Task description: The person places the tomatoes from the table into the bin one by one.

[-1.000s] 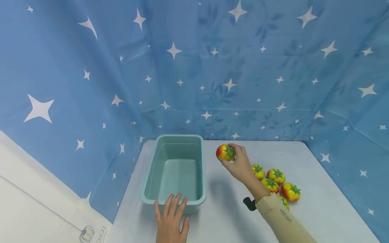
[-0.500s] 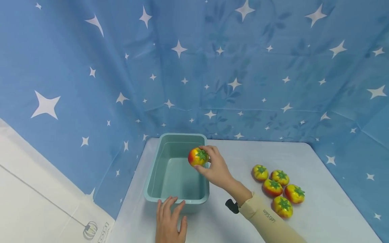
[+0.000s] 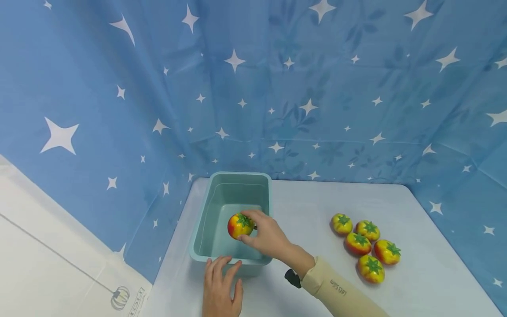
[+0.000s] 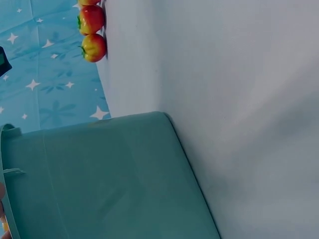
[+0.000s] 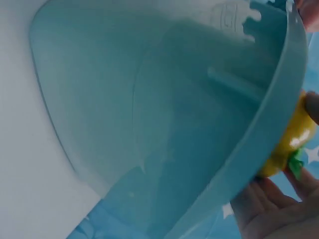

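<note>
My right hand (image 3: 271, 235) pinches a yellow-and-red toy tomato (image 3: 238, 226) between thumb and fingers, over the teal plastic bin (image 3: 237, 192). Green leaves show on top of the tomato. In the right wrist view, the bin's wall (image 5: 149, 89) fills most of the frame, and the tomato (image 5: 291, 142) peeks past the rim. My left hand (image 3: 222, 286) rests its fingers on the bin's near rim. The left wrist view mostly shows the bin's outer wall (image 4: 109, 179), with only bits of fingers at the left edge.
Several similar toy tomatoes (image 3: 358, 243) lie grouped on the white table (image 3: 301, 202), right of the bin. A blue star-patterned curtain (image 3: 332, 88) hangs behind and at the sides. A black device (image 3: 293, 278) sits at the right wrist.
The right hand has carried the toy tomato leftward from above the table to over the bin, then lower and nearer. The left hand has stayed at the near rim.
</note>
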The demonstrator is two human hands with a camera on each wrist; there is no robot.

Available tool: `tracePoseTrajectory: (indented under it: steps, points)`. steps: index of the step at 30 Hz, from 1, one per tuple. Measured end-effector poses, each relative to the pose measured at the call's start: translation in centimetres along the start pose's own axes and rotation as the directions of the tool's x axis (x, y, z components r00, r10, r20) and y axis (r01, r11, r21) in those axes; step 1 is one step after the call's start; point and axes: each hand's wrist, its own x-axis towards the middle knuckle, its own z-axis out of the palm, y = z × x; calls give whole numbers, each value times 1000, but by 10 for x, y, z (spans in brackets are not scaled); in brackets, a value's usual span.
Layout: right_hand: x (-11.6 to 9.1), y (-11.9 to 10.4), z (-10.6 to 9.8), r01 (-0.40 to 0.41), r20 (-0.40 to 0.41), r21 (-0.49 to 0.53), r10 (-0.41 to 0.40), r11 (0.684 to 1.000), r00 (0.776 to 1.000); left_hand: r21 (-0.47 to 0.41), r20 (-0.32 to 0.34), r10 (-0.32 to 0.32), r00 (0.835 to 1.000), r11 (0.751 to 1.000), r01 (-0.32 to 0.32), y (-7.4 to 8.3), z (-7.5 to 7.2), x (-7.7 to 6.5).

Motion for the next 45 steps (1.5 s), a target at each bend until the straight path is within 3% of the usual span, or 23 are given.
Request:
tracePoseTrajectory:
  steps: [8, 13, 21, 25, 30, 35, 38, 42, 45]
  points:
    - [-7, 0, 13, -18, 150, -139, 39, 990, 988, -4, -3, 0, 1000, 1000, 0, -1, 2, -1]
    - [-11, 1, 14, 21, 177, -151, 7, 988, 984, -8, -23, 9, 1000, 1000, -9, -2, 4, -3]
    - [-15, 4, 8, 11, 88, -89, -3, 996, 996, -6, -44, 30, 999, 1000, -30, -4, 6, -5]
    - [-14, 10, 0, 38, -24, 9, -38, 999, 999, -6, -40, 24, 999, 1000, -25, -3, 4, -5]
    - [-14, 25, -21, 74, -184, 147, -47, 986, 982, -15, -17, 5, 1000, 1000, -5, -2, 3, -4]
    - [-28, 60, -46, -17, -297, 146, 61, 989, 953, -22, 11, -10, 1000, 1000, 10, -2, 3, -5]
    - [-46, 87, -61, -106, -362, 137, 149, 985, 920, -18, 18, -10, 1000, 1000, 10, -2, 5, -6]
    - [-72, 120, -80, -244, -450, 125, 274, 962, 850, -10, 37, -17, 999, 1000, 17, -4, 5, -8]
    - [-91, 140, -95, -377, -475, 142, 397, 915, 785, -10, 50, -24, 998, 1000, 25, -6, 5, -9]
